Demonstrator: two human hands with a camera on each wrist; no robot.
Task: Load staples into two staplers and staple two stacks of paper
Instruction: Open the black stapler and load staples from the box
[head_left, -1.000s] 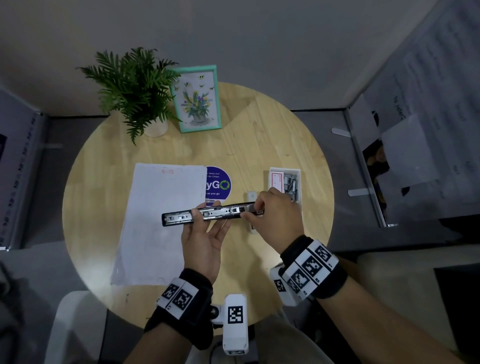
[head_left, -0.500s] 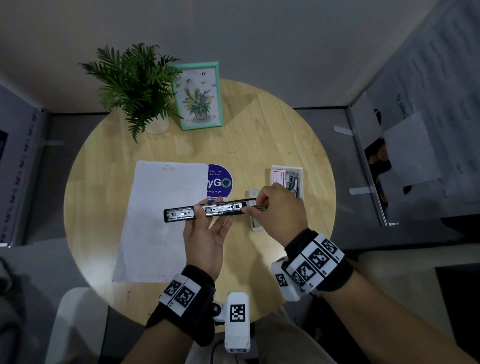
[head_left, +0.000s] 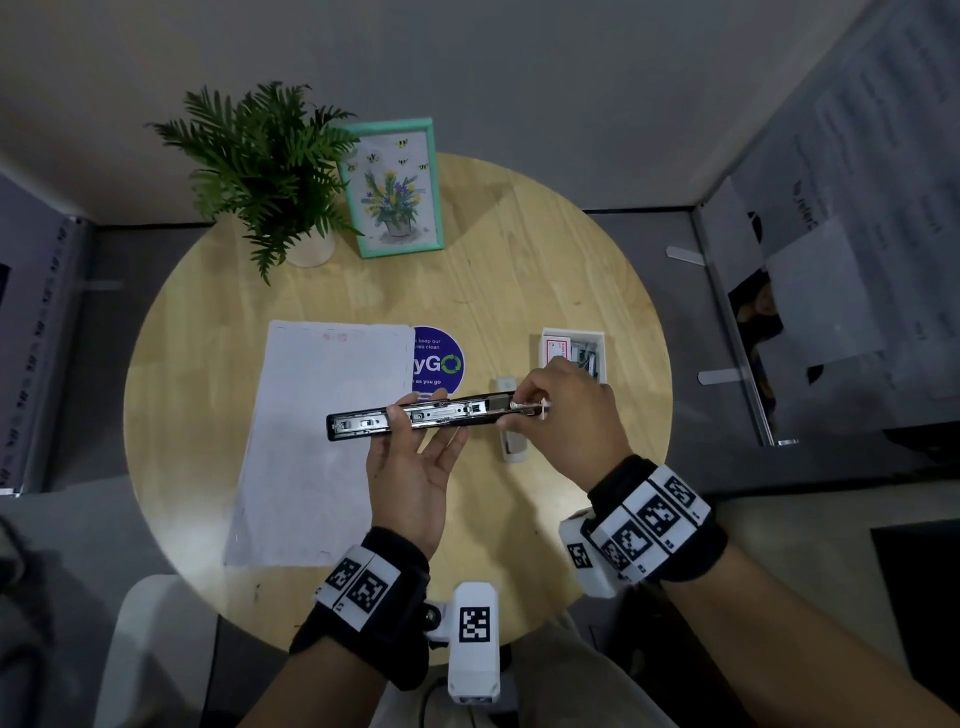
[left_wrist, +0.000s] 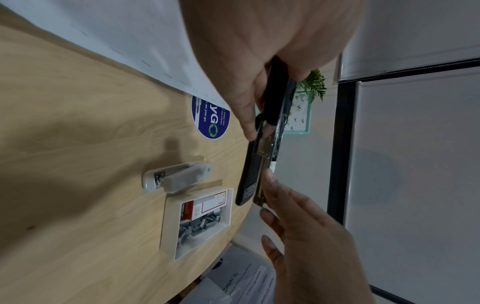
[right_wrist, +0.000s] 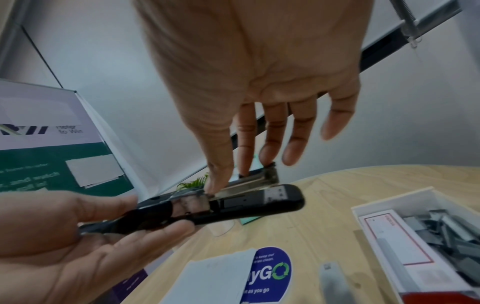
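Head view. Black stapler (head_left: 415, 415): swung open, held above the tabletop (head_left: 545, 260), long axis running left to right. Left hand (head_left: 410, 467): beneath its middle, palm up, thumb and fingers curled round the body. Right hand (head_left: 566, 410): at the stapler's right end, fingertips pinched on the metal staple rail there. Paper (head_left: 317, 441): one stack visible, flat at the left, partly under the stapler's free left end. Small grey stapler (head_left: 511, 447): lying on the tabletop just below the right hand, long axis near to far. Staple box (head_left: 574, 353): open, just beyond the right hand, so that hand was judged the nearer one for fetching staples.

Left wrist view. Staple box (left_wrist: 197, 218): loose staple strips and a red-and-white inner carton inside; grey stapler (left_wrist: 176, 176) just beside it, apart. Both lay well in from the tabletop edge.

Right wrist view. Black stapler (right_wrist: 207, 207): rail channel facing up under the right thumb. Open wood lay between stapler and box, leaving room for the reach. Whether any staples sat in the rail could not be told.
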